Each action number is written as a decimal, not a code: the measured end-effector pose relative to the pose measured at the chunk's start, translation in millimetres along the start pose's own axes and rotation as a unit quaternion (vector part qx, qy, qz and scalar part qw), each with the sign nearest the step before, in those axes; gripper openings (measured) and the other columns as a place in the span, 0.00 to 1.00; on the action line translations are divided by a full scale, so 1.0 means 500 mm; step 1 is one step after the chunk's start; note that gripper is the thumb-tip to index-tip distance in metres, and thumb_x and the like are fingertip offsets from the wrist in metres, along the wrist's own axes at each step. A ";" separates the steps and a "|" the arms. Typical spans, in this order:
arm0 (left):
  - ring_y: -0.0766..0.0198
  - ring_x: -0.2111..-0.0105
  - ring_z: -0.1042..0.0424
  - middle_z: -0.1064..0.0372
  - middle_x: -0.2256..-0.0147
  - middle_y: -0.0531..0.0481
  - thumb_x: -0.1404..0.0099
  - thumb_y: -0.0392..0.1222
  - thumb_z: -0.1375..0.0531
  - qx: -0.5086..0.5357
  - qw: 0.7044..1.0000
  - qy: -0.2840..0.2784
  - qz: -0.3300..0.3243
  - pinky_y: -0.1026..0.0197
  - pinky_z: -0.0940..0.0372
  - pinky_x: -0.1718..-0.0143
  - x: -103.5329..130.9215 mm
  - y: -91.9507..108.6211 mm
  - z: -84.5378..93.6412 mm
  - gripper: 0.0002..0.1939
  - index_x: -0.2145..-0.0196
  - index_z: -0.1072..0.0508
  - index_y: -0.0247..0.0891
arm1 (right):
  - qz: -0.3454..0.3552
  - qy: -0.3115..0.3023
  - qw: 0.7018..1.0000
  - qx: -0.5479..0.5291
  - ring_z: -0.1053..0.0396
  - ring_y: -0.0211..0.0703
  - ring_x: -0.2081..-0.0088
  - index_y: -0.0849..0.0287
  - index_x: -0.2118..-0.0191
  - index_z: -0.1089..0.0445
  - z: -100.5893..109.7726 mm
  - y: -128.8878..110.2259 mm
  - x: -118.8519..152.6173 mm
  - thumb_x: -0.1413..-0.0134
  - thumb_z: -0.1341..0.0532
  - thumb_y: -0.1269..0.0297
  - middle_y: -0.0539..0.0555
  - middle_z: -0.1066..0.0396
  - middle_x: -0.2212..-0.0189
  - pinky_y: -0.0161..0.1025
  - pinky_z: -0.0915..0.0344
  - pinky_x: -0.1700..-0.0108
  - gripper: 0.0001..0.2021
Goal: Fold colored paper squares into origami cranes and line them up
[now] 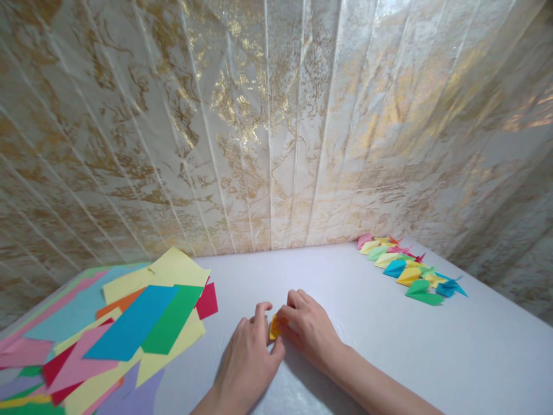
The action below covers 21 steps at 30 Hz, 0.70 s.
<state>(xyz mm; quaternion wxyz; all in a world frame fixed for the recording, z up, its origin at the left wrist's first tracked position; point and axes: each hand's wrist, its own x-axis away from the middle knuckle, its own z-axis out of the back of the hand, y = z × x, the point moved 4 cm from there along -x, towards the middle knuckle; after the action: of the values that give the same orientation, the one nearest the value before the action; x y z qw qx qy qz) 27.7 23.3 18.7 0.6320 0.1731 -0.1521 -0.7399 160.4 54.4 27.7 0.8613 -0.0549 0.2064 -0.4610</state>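
A small folded piece of yellow paper (275,328) is held between my two hands, low in the middle of the head view. My left hand (253,351) grips it from the left, thumb and fingers curled toward it. From the other side my right hand (307,325) pinches it with bent fingers. Most of the folded paper is hidden behind the fingers, so its shape cannot be made out.
Loose sheets of coloured paper (133,323) lie overlapping on the left of the white table (285,271). Several folded paper figures (408,268) stand in rows at the back right. A gold-patterned curtain (259,144) hangs along the back edge.
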 end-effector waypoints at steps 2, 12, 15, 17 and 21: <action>0.52 0.62 0.29 0.30 0.71 0.52 0.37 0.34 0.47 0.004 1.000 0.001 -0.001 0.58 0.42 0.63 0.002 0.000 0.001 0.22 0.44 0.39 0.38 | 0.011 0.014 1.000 0.023 0.37 0.45 0.64 0.56 0.68 0.25 -0.001 -0.001 -0.003 0.45 0.34 0.74 0.53 0.32 0.66 0.38 0.42 0.64 0.05; 0.63 0.76 0.41 0.49 0.79 0.62 0.36 0.43 0.48 0.285 0.955 -0.084 -0.004 0.63 0.45 0.71 -0.010 -0.034 0.021 0.11 0.57 0.34 0.39 | 0.056 -0.023 0.996 0.059 0.35 0.45 0.64 0.57 0.64 0.27 0.147 0.121 0.082 0.35 0.44 0.73 0.54 0.28 0.68 0.39 0.40 0.63 0.09; 0.65 0.76 0.45 0.49 0.78 0.62 0.36 0.46 0.46 0.308 0.943 -0.121 -0.014 0.65 0.46 0.72 0.002 -0.060 0.022 0.11 0.60 0.31 0.40 | 0.018 -0.016 0.994 0.105 0.34 0.47 0.64 0.56 0.65 0.28 0.220 0.238 0.163 0.34 0.47 0.70 0.56 0.28 0.67 0.41 0.38 0.61 0.11; 0.66 0.77 0.44 0.50 0.78 0.61 0.36 0.50 0.45 0.318 0.940 -0.119 -0.009 0.66 0.44 0.73 0.021 -0.086 0.023 0.12 0.62 0.29 0.40 | -0.025 0.004 0.992 0.122 0.32 0.48 0.63 0.55 0.67 0.29 0.269 0.331 0.227 0.34 0.48 0.68 0.57 0.28 0.67 0.42 0.37 0.60 0.12; 0.63 0.75 0.35 0.40 0.77 0.58 0.37 0.59 0.43 0.301 0.950 -0.086 0.017 0.65 0.36 0.71 0.069 -0.136 0.011 0.18 0.61 0.26 0.43 | -0.113 0.057 0.980 0.152 0.30 0.50 0.63 0.53 0.66 0.29 0.355 0.495 0.351 0.36 0.45 0.63 0.61 0.27 0.67 0.45 0.36 0.59 0.09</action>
<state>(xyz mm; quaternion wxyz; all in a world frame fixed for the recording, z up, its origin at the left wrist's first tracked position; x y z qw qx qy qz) -39.8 -0.5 -8.8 0.5473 0.2887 -0.4242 -0.6612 509.5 34.7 65.1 0.7889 0.0799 0.1750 -0.5836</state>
